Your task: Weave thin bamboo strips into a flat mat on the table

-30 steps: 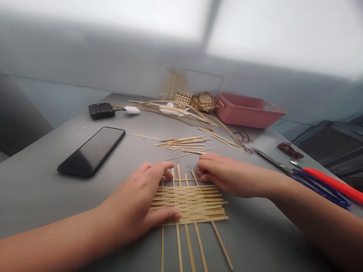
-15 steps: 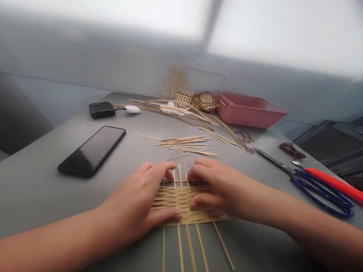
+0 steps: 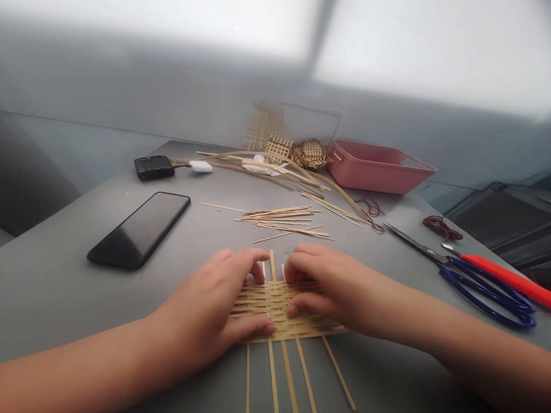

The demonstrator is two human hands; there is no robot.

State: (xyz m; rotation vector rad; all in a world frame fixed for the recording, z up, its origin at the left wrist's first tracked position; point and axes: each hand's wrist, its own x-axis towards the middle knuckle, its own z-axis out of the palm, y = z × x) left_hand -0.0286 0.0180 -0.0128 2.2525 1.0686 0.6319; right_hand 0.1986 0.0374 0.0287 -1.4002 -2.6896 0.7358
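A woven mat of pale bamboo strips [image 3: 276,304] lies flat on the grey table, several upright strips sticking out at its near edge and a few at the far edge. My left hand [image 3: 215,300] rests over the mat's left part, thumb on the weave and bent fingers at the far edge. Over the right part is my right hand [image 3: 331,283], its thumb on the weave and its fingers curled at the far edge. Both hands grip the mat between thumb and fingers. The mat's outer ends are partly hidden beneath them.
Loose thin strips [image 3: 280,218] lie beyond the mat. A black phone [image 3: 142,230] is at left, a black device [image 3: 154,167] behind it. Further back are woven pieces [image 3: 312,151] and a pink basket [image 3: 383,172]. Blue-handled scissors [image 3: 480,289] and a red-handled tool [image 3: 516,281] lie right.
The thin crosswise strip near the mat's far edge has moved toward me and now lies against the weave, closing the gap. Both hands have barely moved.
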